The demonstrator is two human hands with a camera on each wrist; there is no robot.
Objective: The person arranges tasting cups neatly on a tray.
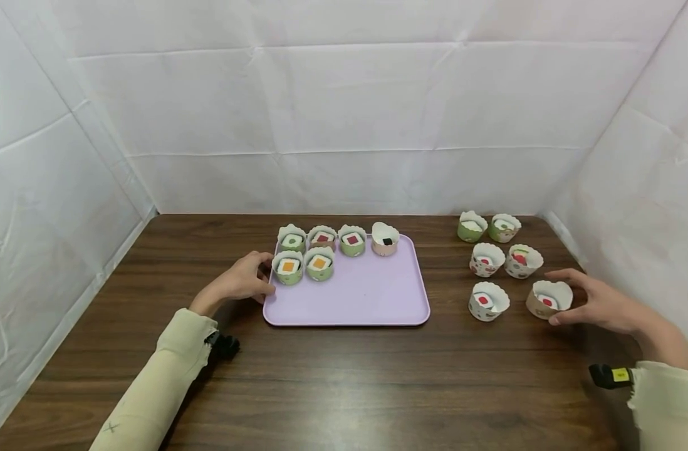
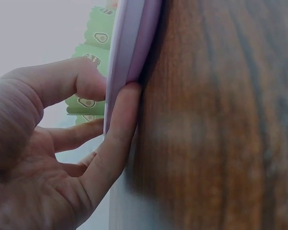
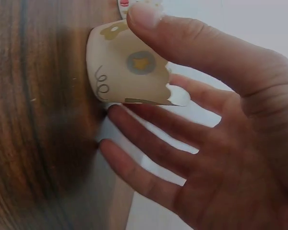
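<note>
My left hand pinches the left rim of a lilac tray. In the left wrist view the thumb is on the rim's inner side and a finger on its outer side. Far right, my right hand holds a tan paper baking cup between thumb and fingers, the cup standing on the table. A white piece with a red centre, like a sushi roll, lies inside it. On the tray, green cups and pinkish cups hold similar pieces with orange, red, green or black centres, grouped at the back and left.
Beside the right hand stand more filled cups: a white patterned cup, two in the middle row, and two green cups at the back. The dark wooden table is bordered by white cloth walls behind and at both sides.
</note>
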